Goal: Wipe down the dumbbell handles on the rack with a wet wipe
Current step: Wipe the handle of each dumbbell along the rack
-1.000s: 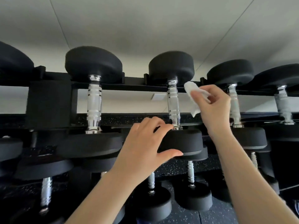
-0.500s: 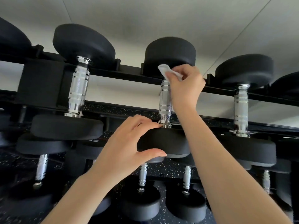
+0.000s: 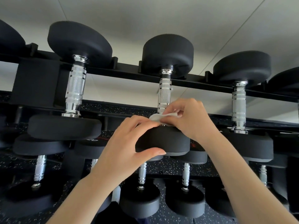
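Nearest the camera, two bare forearms reach up and away from the bottom edge toward the middle of a black dumbbell rack. Behind and below them, a lower tier holds several dumbbells with black round heads and short chrome handles, set above a dark speckled floor; one head there shows the number 20. The left hand cups the near head of the middle dumbbell on the upper tier, its thumb pressed under the lower rim and its fingers curled over the top edge, a loose, wide clasp round the black disc. Just to the right, the right hand is closed with its fingertips pinching a crumpled white wet wipe, which sits at the near end of the middle handle, where the chrome meets the near head; the left fingertips touch the wipe's left edge. The wipe is bunched against the base of the handle, and whether it goes fully round the bar cannot be told. Above the hands the knurled, ringed bar is bare up to the far head, which rests in a cradle on the far rail. To the left stands the left dumbbell and to the right the right dumbbell, both untouched, well apart from the hands. Farthest off is a pale wall.
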The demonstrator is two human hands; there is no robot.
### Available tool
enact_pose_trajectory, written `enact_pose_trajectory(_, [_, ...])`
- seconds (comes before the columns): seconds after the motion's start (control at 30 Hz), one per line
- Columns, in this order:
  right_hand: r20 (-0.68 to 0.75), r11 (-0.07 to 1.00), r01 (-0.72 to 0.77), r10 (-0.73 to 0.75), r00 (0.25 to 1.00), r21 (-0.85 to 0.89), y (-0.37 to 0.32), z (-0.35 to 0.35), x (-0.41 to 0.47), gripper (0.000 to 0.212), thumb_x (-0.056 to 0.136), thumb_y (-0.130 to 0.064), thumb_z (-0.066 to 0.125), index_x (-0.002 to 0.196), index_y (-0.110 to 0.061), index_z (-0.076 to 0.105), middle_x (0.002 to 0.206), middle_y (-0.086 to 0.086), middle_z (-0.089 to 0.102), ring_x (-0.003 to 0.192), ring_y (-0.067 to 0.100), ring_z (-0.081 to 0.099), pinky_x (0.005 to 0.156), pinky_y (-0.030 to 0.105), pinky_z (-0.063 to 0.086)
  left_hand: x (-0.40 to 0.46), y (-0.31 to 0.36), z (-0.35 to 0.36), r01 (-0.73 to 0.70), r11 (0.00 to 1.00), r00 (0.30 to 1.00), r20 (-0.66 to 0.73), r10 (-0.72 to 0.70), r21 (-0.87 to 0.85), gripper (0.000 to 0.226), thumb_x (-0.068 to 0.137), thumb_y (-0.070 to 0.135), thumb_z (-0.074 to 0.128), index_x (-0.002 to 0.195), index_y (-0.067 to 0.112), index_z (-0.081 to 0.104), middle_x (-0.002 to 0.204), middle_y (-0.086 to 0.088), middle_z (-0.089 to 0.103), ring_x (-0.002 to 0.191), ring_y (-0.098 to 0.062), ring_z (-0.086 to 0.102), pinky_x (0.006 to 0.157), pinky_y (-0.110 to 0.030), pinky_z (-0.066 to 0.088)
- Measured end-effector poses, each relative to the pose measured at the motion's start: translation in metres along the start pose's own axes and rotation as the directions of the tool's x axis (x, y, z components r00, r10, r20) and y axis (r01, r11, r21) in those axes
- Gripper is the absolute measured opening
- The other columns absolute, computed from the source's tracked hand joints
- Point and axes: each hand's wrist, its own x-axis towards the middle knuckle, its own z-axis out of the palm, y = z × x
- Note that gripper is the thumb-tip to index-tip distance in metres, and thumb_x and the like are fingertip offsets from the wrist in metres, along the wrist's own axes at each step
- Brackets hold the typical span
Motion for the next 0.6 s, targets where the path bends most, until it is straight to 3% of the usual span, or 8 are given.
enact_pose_trajectory(0.13, [0.042, 0.995, -0.078, 0.076, 0.996, 0.057, 0.016, -0.005, -0.001, 0.017, 0.070, -0.029, 0.078, 0.062, -0.034, 0.063, 0.080, -0.004, 0.069, 0.084, 0.011, 0.064, 0.074, 0.027, 0.049, -0.001, -0.001, 0.002, 0.009, 1.000, 1.000, -0.003, -0.009, 0.010, 0.053, 0.074, 0.056, 0.061, 0.120, 0.031, 0.059, 0.114, 0.024, 0.048, 0.112, -0.005, 0.047, 0.092, -0.015, 0.035])
enact_pose_trajectory(0.3, [0.016, 0.966, -0.144, 0.144, 0.989, 0.214, 0.029, 0.001, -0.001, 0.022, 0.075, -0.021, 0.077, 0.060, -0.023, 0.060, 0.069, -0.003, 0.067, 0.062, 0.009, 0.055, 0.063, 0.023, 0.038, 0.000, -0.004, 0.003, 0.004, 1.000, 1.000, 0.002, -0.004, 0.007, 0.053, 0.074, 0.056, 0.061, 0.121, 0.030, 0.059, 0.115, 0.023, 0.048, 0.113, -0.005, 0.047, 0.094, -0.017, 0.035])
enact_pose_trajectory(0.43, [-0.104, 0.878, -0.161, 0.230, 0.968, 0.451, 0.029, 0.010, 0.003, 0.017, 0.075, -0.020, 0.076, 0.067, -0.011, 0.064, 0.071, 0.013, 0.066, 0.065, 0.017, 0.055, 0.063, 0.031, 0.044, -0.001, -0.003, 0.004, 0.000, 1.000, 1.000, -0.014, 0.000, -0.013, 0.052, 0.074, 0.054, 0.063, 0.120, 0.030, 0.060, 0.115, 0.024, 0.048, 0.113, -0.003, 0.047, 0.095, -0.016, 0.034])
enact_pose_trajectory(0.53, [-0.215, 0.861, -0.115, 0.250, 0.944, 0.495, 0.024, 0.012, 0.015, 0.014, 0.077, -0.018, 0.074, 0.067, -0.014, 0.064, 0.070, 0.010, 0.064, 0.065, 0.014, 0.054, 0.062, 0.030, 0.045, -0.001, -0.003, 0.003, 0.001, 1.000, 1.000, -0.011, -0.001, -0.019, 0.052, 0.074, 0.053, 0.063, 0.120, 0.030, 0.060, 0.116, 0.023, 0.048, 0.114, -0.006, 0.048, 0.096, -0.016, 0.034])
enact_pose_trajectory(0.6, [-0.271, 0.849, -0.089, 0.263, 0.926, 0.520, 0.019, 0.010, 0.028, 0.009, 0.078, -0.017, 0.073, 0.072, -0.013, 0.067, 0.078, 0.013, 0.068, 0.069, 0.021, 0.058, 0.069, 0.037, 0.051, 0.000, -0.003, 0.003, -0.001, 1.000, 1.000, -0.010, 0.000, -0.018, 0.051, 0.074, 0.053, 0.064, 0.120, 0.031, 0.060, 0.115, 0.023, 0.048, 0.113, -0.006, 0.048, 0.096, -0.015, 0.033])
